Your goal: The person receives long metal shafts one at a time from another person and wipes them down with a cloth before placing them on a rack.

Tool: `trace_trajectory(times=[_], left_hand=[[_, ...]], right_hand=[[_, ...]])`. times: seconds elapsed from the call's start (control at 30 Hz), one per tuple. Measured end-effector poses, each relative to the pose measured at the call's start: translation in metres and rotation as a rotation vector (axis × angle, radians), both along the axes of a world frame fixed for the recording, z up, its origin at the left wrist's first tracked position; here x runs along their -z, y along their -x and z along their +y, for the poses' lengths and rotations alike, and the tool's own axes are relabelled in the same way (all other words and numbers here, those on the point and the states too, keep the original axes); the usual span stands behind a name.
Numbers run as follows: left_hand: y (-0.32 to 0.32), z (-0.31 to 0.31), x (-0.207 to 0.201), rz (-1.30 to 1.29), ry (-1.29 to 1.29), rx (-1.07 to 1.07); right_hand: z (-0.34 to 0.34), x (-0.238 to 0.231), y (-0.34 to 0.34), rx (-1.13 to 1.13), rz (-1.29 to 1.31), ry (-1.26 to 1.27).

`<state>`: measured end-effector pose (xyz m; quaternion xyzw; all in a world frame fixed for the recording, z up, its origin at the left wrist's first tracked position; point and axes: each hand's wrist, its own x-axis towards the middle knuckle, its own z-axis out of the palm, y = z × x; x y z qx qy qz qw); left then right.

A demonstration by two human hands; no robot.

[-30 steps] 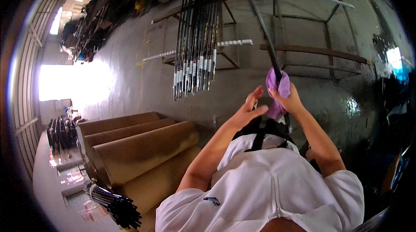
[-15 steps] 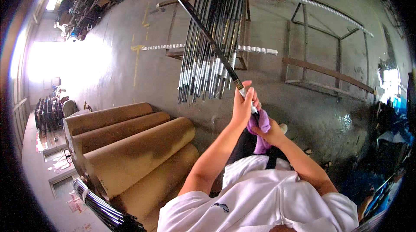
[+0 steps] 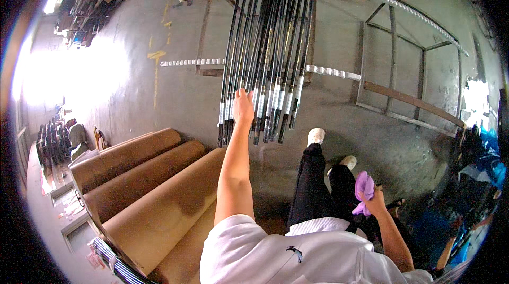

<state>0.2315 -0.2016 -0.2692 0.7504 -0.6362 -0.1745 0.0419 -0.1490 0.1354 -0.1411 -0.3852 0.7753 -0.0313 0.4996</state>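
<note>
A bundle of several long black rods (image 3: 275, 45) with white-banded lower ends lies across a rack bar wrapped in white (image 3: 328, 72). My left hand (image 3: 243, 106) is stretched out to the bundle's left side, its fingers curled on one black rod (image 3: 233, 72) among the others. My right hand (image 3: 374, 199) hangs low by my right leg, closed on a crumpled purple cloth (image 3: 363, 186). The two hands are far apart.
Three big brown cardboard tubes (image 3: 154, 188) lie side by side at my left. A rusty metal rack frame (image 3: 413, 103) stands on the grey concrete floor to the right. Another striped rod bundle (image 3: 114, 265) lies at lower left. My white shoes (image 3: 316, 135) stand below the rods.
Both hands held one rod up with the cloth around it. Now the left hand has carried the rod to the bundle, and the right hand has dropped away with the cloth.
</note>
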Motion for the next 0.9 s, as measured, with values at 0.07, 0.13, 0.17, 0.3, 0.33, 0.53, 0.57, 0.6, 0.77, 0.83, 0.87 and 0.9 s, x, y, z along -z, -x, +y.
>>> trace_trajectory(times=[0.07, 0.13, 0.17, 0.3, 0.33, 0.53, 0.57, 0.6, 0.77, 0.83, 0.87, 0.9], left_hand=[[-0.007, -0.002, 0.011, -0.054, 0.015, 0.001], [-0.009, -0.004, 0.020, -0.039, 0.116, 0.009], [-0.010, -0.004, 0.027, -0.057, 0.149, 0.033], [0.000, -0.005, 0.030, -0.157, 0.150, 0.008], [0.001, -0.004, 0.029, -0.191, 0.194, 0.002], [0.006, 0.006, 0.023, -0.222, 0.160, -0.086], [0.011, 0.010, 0.018, -0.238, 0.131, -0.083], [0.014, 0.016, 0.012, -0.254, 0.103, -0.078], [0.016, 0.088, 0.007, -0.035, 0.095, -0.156], [0.034, 0.122, -0.022, 0.125, -0.029, -0.100], [0.035, 0.148, -0.024, 0.066, 0.010, 0.010], [0.031, 0.176, -0.008, -0.007, 0.018, 0.068]], right_hand=[[0.018, 0.019, 0.008, 0.087, -0.035, -0.034], [0.023, 0.026, 0.005, 0.121, -0.044, 0.046], [0.021, 0.027, 0.001, 0.160, -0.096, 0.077], [0.005, 0.014, -0.011, 0.215, -0.184, 0.050], [0.005, 0.014, -0.012, 0.209, -0.195, 0.051], [0.012, 0.000, -0.009, 0.220, -0.149, 0.055], [0.017, 0.002, -0.009, 0.230, -0.116, 0.020], [0.022, 0.002, -0.008, 0.230, -0.122, 0.023], [0.043, 0.006, 0.005, 0.272, -0.188, 0.095], [0.034, -0.014, 0.007, 0.240, -0.164, 0.069], [0.049, 0.006, 0.010, 0.274, -0.252, 0.197], [0.035, -0.024, 0.014, 0.216, -0.227, 0.136]])
